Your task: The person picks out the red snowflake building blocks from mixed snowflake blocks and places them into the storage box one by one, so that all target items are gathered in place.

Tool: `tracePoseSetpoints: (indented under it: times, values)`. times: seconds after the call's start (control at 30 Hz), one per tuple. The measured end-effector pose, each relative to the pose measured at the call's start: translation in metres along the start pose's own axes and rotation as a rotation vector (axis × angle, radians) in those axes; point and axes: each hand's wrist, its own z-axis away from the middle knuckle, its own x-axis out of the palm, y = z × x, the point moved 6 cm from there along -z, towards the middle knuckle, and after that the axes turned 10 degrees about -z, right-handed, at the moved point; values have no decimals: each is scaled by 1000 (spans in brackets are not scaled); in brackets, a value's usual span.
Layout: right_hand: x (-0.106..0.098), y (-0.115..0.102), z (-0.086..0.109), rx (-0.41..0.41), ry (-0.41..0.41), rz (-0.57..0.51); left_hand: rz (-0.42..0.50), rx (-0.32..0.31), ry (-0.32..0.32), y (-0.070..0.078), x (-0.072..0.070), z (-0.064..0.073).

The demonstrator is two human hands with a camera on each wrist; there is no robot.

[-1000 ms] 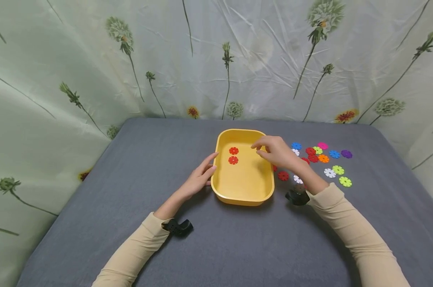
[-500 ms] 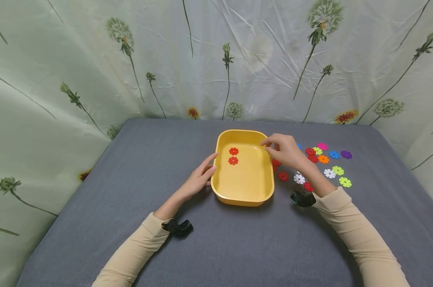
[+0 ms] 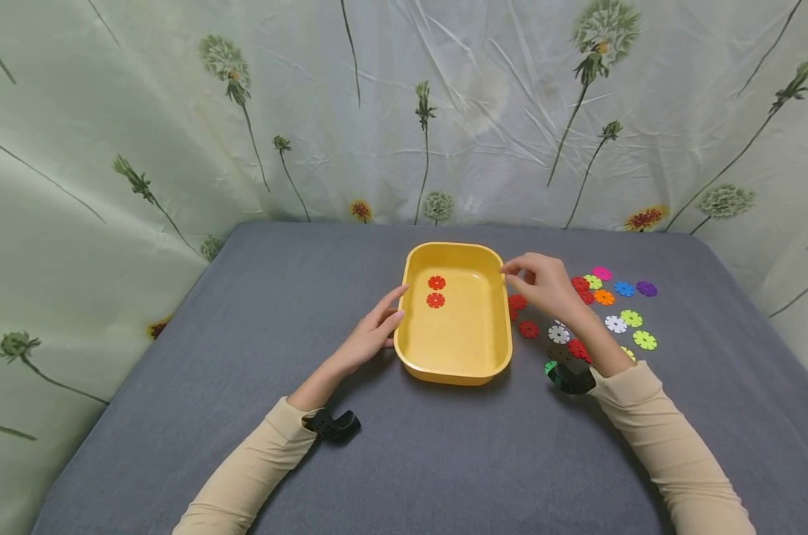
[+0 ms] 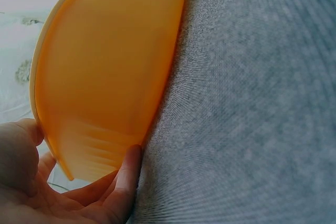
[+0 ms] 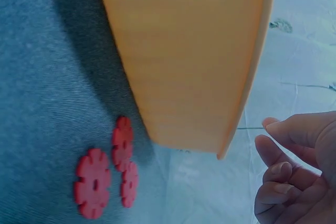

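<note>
A yellow plastic basin (image 3: 452, 343) stands on the grey cloth, with two red snowflake building discs (image 3: 435, 291) lying apart inside it. My left hand (image 3: 369, 336) rests against its left side, fingers extended; in the left wrist view the left fingertips (image 4: 126, 174) touch the outer wall. Just outside the basin's right rim hovers my right hand (image 3: 544, 286), fingers loosely bent. Nothing shows in the small gap between its thumb and index fingertip in the right wrist view. Red discs (image 5: 92, 183) lie beside the basin there, below this hand.
Several more snowflake discs in white, blue, green, purple, orange and pink, including an orange disc (image 3: 603, 297), are scattered right of the basin, some overlapping. The right forearm hides part of them. A flower-printed curtain (image 3: 350, 111) hangs behind the table (image 3: 296, 297).
My right hand has moved right, from over the basin's inside to beyond its right rim. The left hand, the basin and the two discs inside it have stayed put.
</note>
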Motion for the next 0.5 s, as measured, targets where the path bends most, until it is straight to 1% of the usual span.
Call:
tracePoseSetpoints:
  times: [0.1,0.27,0.37,0.5]
  values:
    - [0,5,3,10,17,-1,2,0,8,-12,1,-6]
    - [0,13,7,36,40,-3,-1,-18,2,-12,1,-6]
    - [0,18,9,53,46,-1,-1,-27,-6,-10,1,-5]
    - [1,26,10,83,42,11,-2,-28,-14,3,0,2]
